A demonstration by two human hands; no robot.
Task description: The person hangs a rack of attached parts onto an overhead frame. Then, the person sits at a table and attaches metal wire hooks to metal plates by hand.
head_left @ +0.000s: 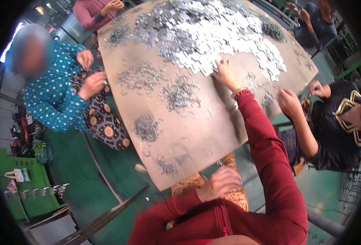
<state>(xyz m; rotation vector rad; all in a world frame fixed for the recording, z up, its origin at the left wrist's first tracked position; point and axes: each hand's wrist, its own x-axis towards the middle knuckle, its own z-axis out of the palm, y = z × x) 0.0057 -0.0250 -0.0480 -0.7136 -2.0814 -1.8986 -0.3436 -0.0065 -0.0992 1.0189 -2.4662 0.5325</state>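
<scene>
Left hand (221, 183) loosely curled over the lap (238, 199), blurred; couldn't tell if holding. Bent wire pieces (180, 96) lay heaped on the table (205, 136), probably to avoid mixing. Right hand (228, 74) was outstretched because silver metal plates (217, 38) lay farther; grip unclear.

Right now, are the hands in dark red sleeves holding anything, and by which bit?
I can't tell. The right hand is at the edge of the flat, silvery metal pieces, any grip too small to see; the left hand is blurred.
</scene>
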